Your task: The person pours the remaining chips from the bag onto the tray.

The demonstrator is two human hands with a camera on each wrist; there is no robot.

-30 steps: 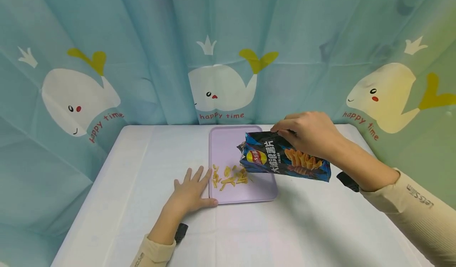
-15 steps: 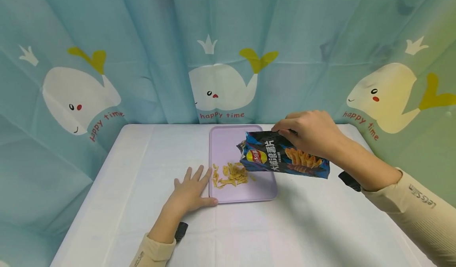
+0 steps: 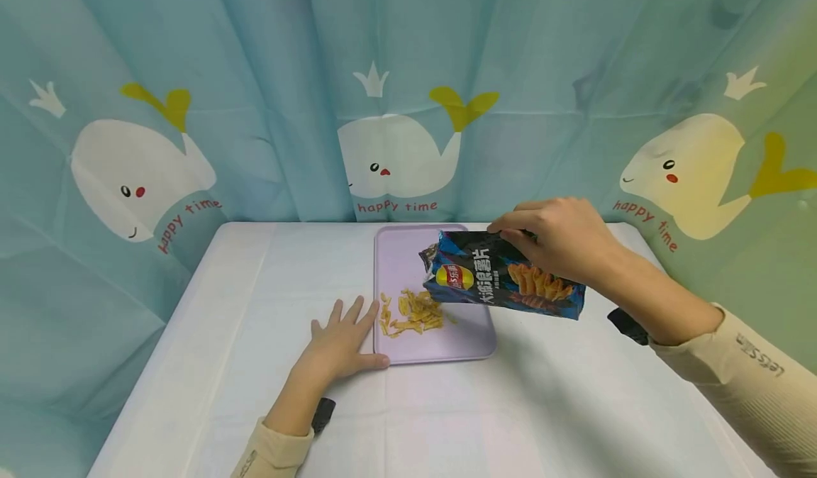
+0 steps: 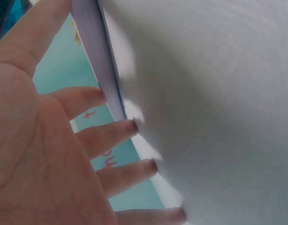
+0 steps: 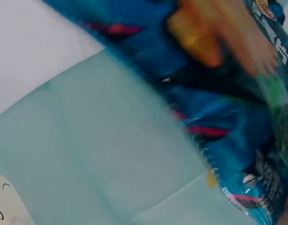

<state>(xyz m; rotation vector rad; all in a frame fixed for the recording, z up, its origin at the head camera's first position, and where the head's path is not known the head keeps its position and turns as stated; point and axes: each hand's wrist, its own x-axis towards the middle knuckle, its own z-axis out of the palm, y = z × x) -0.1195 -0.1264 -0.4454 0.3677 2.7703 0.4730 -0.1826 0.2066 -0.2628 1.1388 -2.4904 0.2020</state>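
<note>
In the head view my right hand pinches the upper edge of a dark blue-and-black potato chip bag. The bag lies on its side in the air, its torn end facing left over a lilac tray. Broken yellow potato chips lie on the tray below that end. My left hand rests with spread fingers at the tray's left edge, thumb on the near left corner. The left wrist view shows the fingertips along the tray's side and the white cloth. Blurred bag front fills much of the right wrist view.
A white-covered table carries the tray near its back edge. Behind it hangs a blue-green curtain printed with white whales. Black wrist straps show on both wrists.
More chips have come onto the tray, making a denser pile under the bag's mouth. The bag has shifted slightly left and up with the right hand still pinching it. The left hand stays put.
</note>
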